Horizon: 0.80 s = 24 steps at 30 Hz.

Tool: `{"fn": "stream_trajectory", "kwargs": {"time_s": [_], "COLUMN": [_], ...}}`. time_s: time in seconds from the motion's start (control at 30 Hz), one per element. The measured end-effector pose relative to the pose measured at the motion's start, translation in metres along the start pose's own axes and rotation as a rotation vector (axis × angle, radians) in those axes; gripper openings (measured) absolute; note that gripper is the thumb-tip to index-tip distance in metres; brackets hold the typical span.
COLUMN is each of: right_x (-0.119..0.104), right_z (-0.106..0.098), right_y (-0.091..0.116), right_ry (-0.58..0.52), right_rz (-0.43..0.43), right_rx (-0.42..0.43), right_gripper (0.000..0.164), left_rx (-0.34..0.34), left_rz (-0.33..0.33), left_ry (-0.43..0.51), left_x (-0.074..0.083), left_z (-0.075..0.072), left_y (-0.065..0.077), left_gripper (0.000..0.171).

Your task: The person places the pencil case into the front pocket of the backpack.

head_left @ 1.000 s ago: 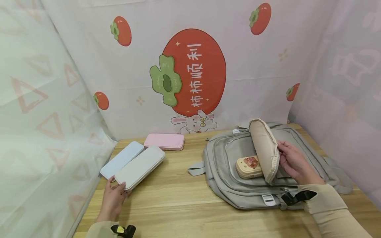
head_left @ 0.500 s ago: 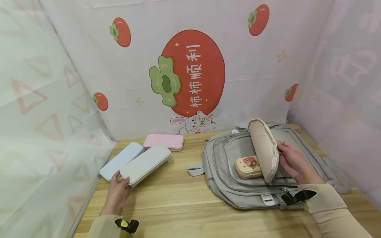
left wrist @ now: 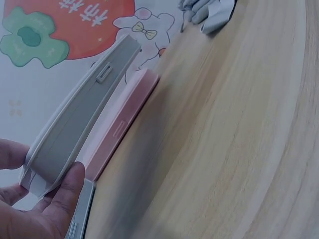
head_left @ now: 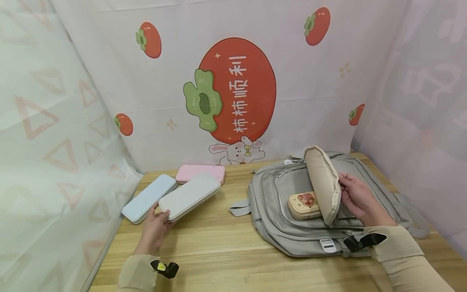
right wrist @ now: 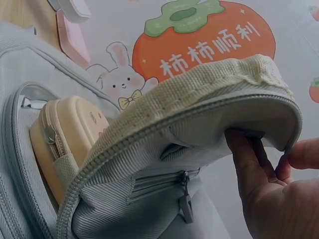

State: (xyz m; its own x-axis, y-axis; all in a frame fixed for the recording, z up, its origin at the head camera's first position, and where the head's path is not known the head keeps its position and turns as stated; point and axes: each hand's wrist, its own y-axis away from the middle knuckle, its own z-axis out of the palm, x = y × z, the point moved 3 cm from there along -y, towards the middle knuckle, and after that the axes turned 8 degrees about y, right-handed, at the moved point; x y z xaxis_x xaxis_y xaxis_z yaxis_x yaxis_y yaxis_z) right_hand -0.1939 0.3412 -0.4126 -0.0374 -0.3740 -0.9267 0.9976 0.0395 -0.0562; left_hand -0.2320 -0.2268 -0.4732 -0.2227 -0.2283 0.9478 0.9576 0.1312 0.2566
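My left hand (head_left: 155, 231) grips the near end of a white-grey pencil box (head_left: 189, 196), which is raised and tilted above the table. In the left wrist view the thumb and fingers pinch that box (left wrist: 75, 119) at its end. On the right lies a grey backpack (head_left: 270, 202) with its front pocket unzipped. My right hand (head_left: 361, 198) holds up the pocket's beige-lined flap (head_left: 322, 182), pinching its edge in the right wrist view (right wrist: 269, 184). A cream zip pencil case (head_left: 303, 205) with a printed picture sits in the pocket, partly covered by the flap.
A light blue pencil box (head_left: 147, 198) lies at the table's left. Behind the lifted box, a pink one (head_left: 204, 172) lies near the back edge. A loose strap (head_left: 240, 207) sticks out from the backpack onto the wooden table (head_left: 226, 251). Printed cloth hangs behind and at both sides.
My left hand has carried the white-grey box up and to the right, away from the light blue one. The right hand keeps holding the flap in place.
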Motion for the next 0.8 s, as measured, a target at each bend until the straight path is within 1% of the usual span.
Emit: {"fn": "stream_trajectory", "kwargs": {"time_s": [0.4,0.57,0.8], "right_x": [0.001,0.001,0.003], "right_z": [0.0,0.001,0.005], "right_y": [0.001,0.0,-0.001], "right_ry": [-0.009,-0.022,-0.01], "right_rz": [-0.005,0.0,0.0], "right_rx": [0.012,0.012,0.016], "right_gripper": [0.026,0.027,0.028], "left_rx": [-0.023,-0.026,-0.036], "left_rz": [0.027,0.011,0.004], "left_ry": [0.029,0.012,0.037], "left_x": [-0.007,-0.007,-0.011], "left_z": [0.034,0.047,0.065], "left_y": [-0.008,-0.009,-0.011], "left_gripper": [0.068,0.068,0.067]}}
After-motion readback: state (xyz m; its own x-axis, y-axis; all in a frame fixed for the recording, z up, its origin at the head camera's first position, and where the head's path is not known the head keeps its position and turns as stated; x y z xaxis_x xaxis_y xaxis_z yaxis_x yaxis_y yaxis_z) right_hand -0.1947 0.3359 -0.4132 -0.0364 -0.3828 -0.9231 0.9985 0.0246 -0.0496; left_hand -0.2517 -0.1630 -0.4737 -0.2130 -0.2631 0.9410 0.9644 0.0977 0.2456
